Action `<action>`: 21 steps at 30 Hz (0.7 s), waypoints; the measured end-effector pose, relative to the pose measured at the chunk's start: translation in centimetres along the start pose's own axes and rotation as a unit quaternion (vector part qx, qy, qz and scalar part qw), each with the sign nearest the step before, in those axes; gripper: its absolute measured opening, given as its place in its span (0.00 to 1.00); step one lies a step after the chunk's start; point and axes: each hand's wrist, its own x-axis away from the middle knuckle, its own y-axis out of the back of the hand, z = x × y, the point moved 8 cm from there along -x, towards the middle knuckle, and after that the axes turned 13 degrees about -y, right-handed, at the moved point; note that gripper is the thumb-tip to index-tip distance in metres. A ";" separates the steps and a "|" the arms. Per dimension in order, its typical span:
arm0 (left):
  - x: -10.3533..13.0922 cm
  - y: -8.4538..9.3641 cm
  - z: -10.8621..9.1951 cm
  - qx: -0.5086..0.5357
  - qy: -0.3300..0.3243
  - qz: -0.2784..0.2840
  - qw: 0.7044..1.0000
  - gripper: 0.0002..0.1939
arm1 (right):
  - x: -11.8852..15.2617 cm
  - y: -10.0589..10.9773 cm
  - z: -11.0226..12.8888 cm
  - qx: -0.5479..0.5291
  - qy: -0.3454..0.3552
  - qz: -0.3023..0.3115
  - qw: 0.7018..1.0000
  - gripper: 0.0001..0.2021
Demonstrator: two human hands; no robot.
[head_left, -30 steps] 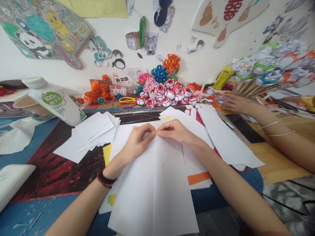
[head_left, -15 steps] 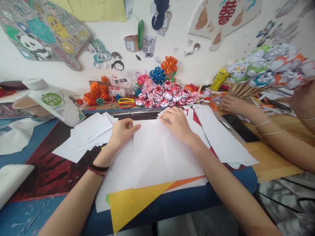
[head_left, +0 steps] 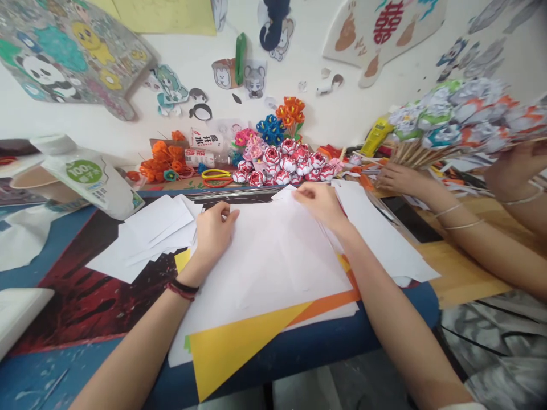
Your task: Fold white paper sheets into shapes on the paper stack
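A white sheet of paper (head_left: 273,250) lies at a slight slant over a paper stack with faint creases showing. My left hand (head_left: 216,230), wearing dark and red bands at the wrist, is closed at its upper left edge, thumb against the curled fingers. At the upper right edge my right hand (head_left: 322,208) pinches the sheet, thumb and forefinger together; its other fingertips are hidden. Beneath, a yellow sheet (head_left: 231,353) and an orange sheet (head_left: 318,312) stick out at the near side.
White paper slips (head_left: 158,225) lie left, near a white bottle (head_left: 92,176). More white sheets (head_left: 380,239) lie right. Red-and-white paper flowers (head_left: 286,165) stand along the wall. Another person's hand (head_left: 397,179) holds a bunch of stick-stemmed paper flowers (head_left: 461,119).
The white sheet has come down flatter onto the stack and its near edge has moved away from me. My right hand has shifted slightly right; the left has turned a little.
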 end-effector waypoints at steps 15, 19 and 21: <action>0.2 -1.2 -0.8 0.102 0.027 0.034 0.994 0.12 | 1.5 -3.7 2.1 0.218 0.029 -0.011 0.975 0.13; 0.0 -1.2 -0.6 0.078 0.015 0.030 0.996 0.13 | 0.8 -5.6 -0.4 0.328 -0.014 0.014 0.945 0.13; -0.1 -1.0 -0.5 0.053 0.009 0.027 0.998 0.13 | 0.4 -5.8 -1.0 0.351 -0.035 0.011 0.936 0.15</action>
